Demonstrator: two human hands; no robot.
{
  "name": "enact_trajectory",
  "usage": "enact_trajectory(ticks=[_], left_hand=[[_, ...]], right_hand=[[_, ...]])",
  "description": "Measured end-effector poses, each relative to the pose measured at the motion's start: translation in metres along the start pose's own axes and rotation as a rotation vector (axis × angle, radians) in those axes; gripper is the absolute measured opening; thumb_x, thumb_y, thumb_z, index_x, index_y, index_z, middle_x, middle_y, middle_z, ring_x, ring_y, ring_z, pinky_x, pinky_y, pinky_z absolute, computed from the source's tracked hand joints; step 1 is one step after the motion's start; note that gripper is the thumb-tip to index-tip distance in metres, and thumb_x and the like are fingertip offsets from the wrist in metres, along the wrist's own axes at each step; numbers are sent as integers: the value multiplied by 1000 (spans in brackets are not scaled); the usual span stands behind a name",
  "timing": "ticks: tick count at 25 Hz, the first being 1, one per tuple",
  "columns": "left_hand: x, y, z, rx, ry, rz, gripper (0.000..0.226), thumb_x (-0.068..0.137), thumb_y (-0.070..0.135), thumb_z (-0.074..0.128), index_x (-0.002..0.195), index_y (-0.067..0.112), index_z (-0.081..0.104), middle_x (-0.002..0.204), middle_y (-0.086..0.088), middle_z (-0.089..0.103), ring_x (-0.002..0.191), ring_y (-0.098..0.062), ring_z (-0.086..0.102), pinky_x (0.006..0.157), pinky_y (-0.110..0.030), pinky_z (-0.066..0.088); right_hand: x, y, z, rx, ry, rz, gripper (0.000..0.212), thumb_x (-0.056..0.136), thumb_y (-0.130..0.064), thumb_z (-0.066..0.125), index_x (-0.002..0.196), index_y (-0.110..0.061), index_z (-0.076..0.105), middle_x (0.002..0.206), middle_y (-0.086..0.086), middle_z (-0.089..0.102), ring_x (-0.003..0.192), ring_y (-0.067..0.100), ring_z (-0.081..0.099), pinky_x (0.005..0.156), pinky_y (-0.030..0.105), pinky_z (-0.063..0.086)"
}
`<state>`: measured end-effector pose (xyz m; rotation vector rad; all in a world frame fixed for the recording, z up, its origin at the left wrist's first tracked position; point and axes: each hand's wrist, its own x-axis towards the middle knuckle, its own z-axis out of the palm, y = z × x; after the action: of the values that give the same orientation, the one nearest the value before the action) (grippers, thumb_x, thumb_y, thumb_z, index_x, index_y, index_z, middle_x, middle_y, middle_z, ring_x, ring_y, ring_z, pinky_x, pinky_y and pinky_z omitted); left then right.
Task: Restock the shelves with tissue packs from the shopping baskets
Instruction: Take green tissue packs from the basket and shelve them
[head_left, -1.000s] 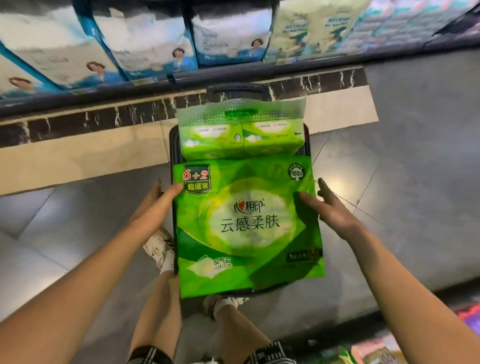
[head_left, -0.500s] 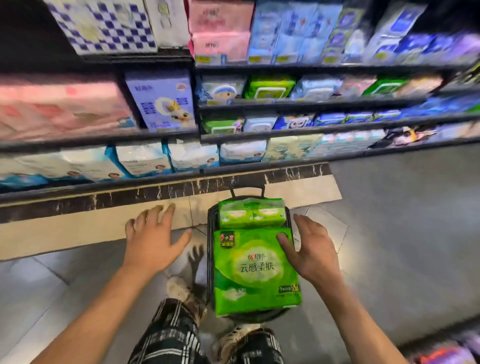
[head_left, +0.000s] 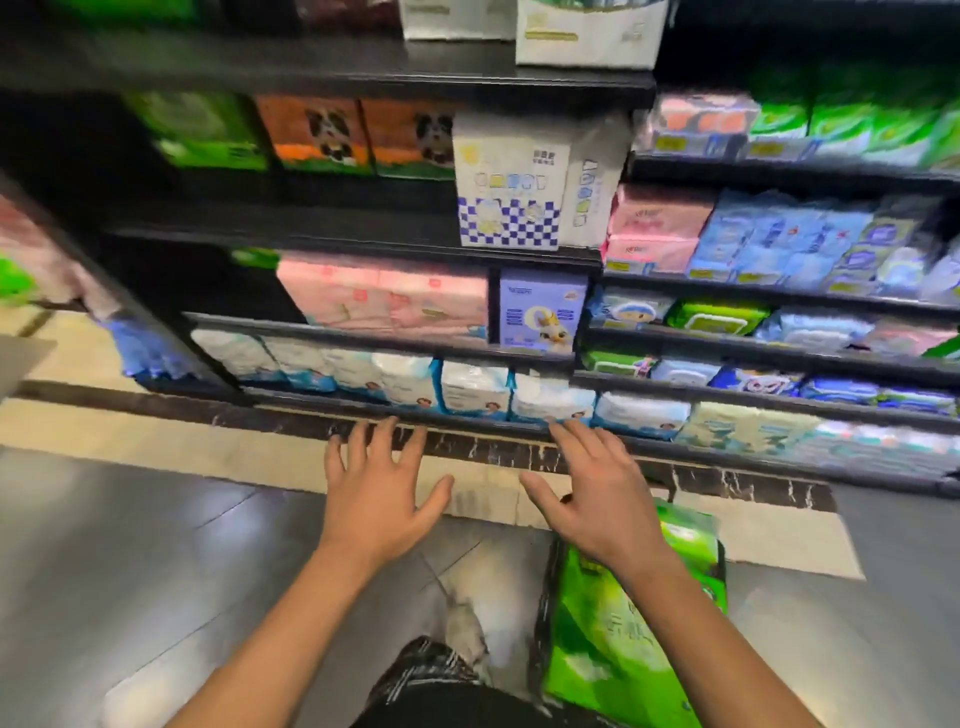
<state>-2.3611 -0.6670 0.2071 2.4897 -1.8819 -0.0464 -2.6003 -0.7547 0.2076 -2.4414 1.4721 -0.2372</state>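
green tissue pack (head_left: 623, 623) lies in the basket under my right hand (head_left: 597, 499), both hands' fingers spread, gripping nothing, left hand (head_left: 379, 493) beside it, probably scouting shelf space.

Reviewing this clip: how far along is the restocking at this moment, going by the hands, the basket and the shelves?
Done: nothing from this load can be confirmed as shelved; the shelves show stock and dark gaps.
In hand: nothing. The left hand and right hand are both empty, fingers spread, in front of the bottom shelf.
Left: the green tissue packs sit in the basket on the floor, so at least these need placing.
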Motion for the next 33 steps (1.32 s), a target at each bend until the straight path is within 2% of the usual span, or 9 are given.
enact_trajectory(ticks=[4,10,14,18,21,25,27,31,33], left_hand=[[-69,-68,-12,4,41,-314,72,86,70,34,138,25,56,142,-16,52,131,-45,44,103,-65,36],[-140,-183,-14,-8,71,-644,72,85,69,33,132,22,62,138,-18,55,125,-46,48,99,-65,37],[-154,-278,-10,-24,62,-759,75,84,72,30,138,26,56,145,-16,50,132,-45,43,104,-65,31],[-172,-400,-15,-36,40,-906,81,82,74,22,145,28,47,151,-13,42,138,-42,35,108,-63,24],[-172,-495,-31,25,87,-936,74,82,71,33,134,24,59,138,-16,55,126,-45,47,100,-66,33],[-144,-601,-41,33,102,-974,70,81,69,40,129,22,63,132,-16,58,119,-44,50,96,-64,37],[-121,-648,-36,46,95,-996,69,82,69,40,128,23,63,131,-15,58,118,-44,51,95,-64,35],[-81,-726,-32,1,30,-1093,71,84,70,34,135,27,58,139,-12,54,128,-41,46,101,-67,25],[-62,-770,-37,8,31,-1156,71,84,70,35,133,26,60,137,-13,57,126,-43,50,100,-67,27]], right_hand=[[23,-78,14,-71,-113,-255,85,86,-79,27,150,-24,43,155,3,44,141,32,39,120,47,28],[56,-216,38,-144,-226,-592,78,91,-76,23,154,-30,32,161,-2,33,148,29,28,122,45,21],[85,-340,75,-185,-249,-784,77,91,-75,30,153,-30,34,161,-2,34,148,28,28,121,43,19],[114,-484,121,-218,-281,-886,82,87,-78,29,153,-30,34,160,0,35,147,32,30,120,46,24],[137,-574,142,-216,-276,-915,83,87,-79,25,151,-28,37,158,2,39,145,35,33,119,48,27],[185,-667,177,-191,-259,-965,77,88,-77,30,145,-28,46,152,0,46,137,34,42,114,47,32],[223,-713,204,-180,-282,-984,78,89,-77,29,147,-28,44,154,1,43,140,35,39,115,50,30],[300,-801,249,-176,-308,-1093,80,89,-76,24,147,-24,41,152,4,44,137,36,40,113,51,33],[337,-854,261,-131,-325,-1125,81,87,-75,25,146,-23,43,152,5,46,136,37,41,112,51,34]])
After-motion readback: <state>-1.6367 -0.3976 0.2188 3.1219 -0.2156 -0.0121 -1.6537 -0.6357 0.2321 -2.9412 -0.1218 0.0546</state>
